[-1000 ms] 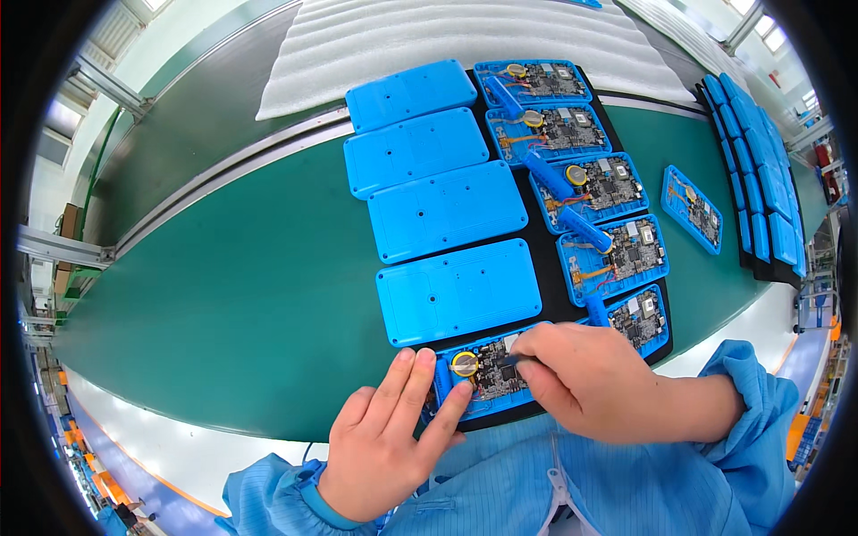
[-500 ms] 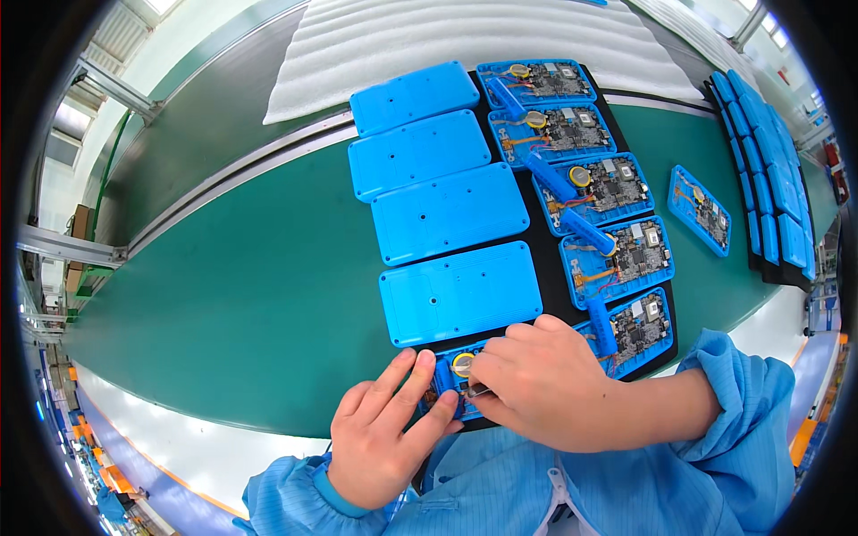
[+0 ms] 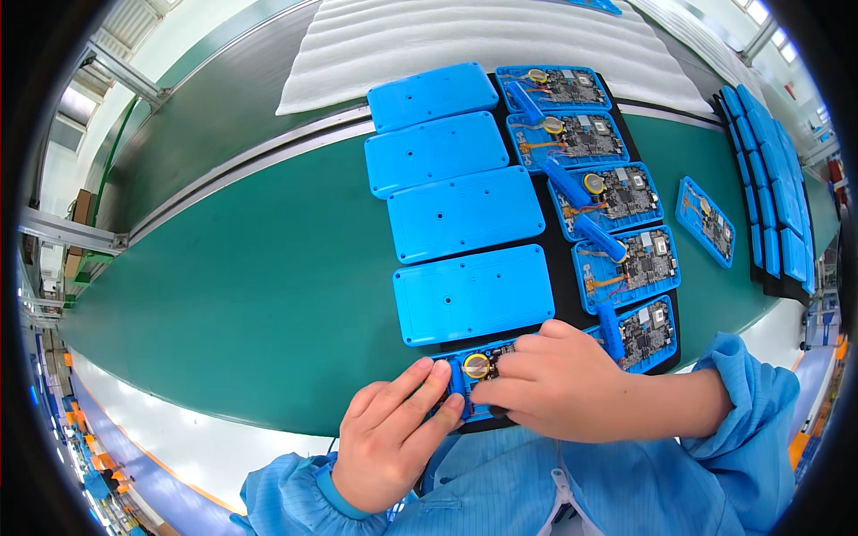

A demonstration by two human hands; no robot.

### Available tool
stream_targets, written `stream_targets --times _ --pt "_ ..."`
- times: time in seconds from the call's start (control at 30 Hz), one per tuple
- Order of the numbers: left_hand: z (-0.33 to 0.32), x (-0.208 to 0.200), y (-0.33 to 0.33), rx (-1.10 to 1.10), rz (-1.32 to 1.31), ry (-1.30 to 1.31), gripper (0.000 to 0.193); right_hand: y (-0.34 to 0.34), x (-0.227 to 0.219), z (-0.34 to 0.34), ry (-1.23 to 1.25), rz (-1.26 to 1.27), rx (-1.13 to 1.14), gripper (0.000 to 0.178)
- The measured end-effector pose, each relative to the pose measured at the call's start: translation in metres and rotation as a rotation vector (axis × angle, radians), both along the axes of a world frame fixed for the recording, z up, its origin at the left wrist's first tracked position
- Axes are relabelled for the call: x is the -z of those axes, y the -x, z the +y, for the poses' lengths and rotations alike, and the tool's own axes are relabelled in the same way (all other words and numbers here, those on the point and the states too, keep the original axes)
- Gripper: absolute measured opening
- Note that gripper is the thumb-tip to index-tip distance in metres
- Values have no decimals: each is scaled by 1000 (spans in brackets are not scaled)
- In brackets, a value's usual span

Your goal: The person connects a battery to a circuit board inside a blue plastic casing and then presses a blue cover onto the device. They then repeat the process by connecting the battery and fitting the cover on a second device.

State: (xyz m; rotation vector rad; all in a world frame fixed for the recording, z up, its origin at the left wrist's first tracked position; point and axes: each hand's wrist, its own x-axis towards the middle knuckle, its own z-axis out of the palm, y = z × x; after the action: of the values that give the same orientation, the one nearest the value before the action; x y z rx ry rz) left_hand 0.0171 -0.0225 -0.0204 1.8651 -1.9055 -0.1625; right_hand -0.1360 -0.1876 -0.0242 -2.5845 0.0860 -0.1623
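Observation:
At the near edge of the black mat lies an opened blue electronics case (image 3: 480, 414), with a yellow-rimmed coin cell (image 3: 477, 365) and a blue cylindrical battery (image 3: 457, 379) inside. My left hand (image 3: 384, 442) grips the left end of this case, its fingertips and thumb beside the battery. Over the right part, my right hand (image 3: 567, 384) is closed, knuckles up, with its fingertips down at the inside of the case. Whatever those fingers pinch is hidden, and the hand covers much of the circuit board.
Blue covers (image 3: 469, 295) line the mat's left side. Open cases with circuit boards (image 3: 630, 268) line its right side. Another open case (image 3: 706, 221) lies apart on the green table (image 3: 268, 295). Stacked blue cases (image 3: 773, 179) stand far right; white foam sheeting (image 3: 483, 54) lies behind.
The view has shifted slightly, so the cases appear further right. My right fingers have moved a little over the case, and the coin cell shows more. My left hand keeps its hold.

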Motion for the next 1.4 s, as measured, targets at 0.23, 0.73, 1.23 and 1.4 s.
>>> stream_targets --times 0.23,0.73,1.23,1.4 --pt "2 0 1 -10 3 -4 21 4 -1 -11 221 -74 -279 23" --pt "3 -7 12 26 -113 0 36 -21 -11 -10 370 -14 -517 17" --pt "-1 -20 3 15 -1 -90 29 -99 -3 -423 209 -54 1044 20" --pt "-2 -29 6 -14 28 -206 31 -137 43 -454 608 -213 985 13"
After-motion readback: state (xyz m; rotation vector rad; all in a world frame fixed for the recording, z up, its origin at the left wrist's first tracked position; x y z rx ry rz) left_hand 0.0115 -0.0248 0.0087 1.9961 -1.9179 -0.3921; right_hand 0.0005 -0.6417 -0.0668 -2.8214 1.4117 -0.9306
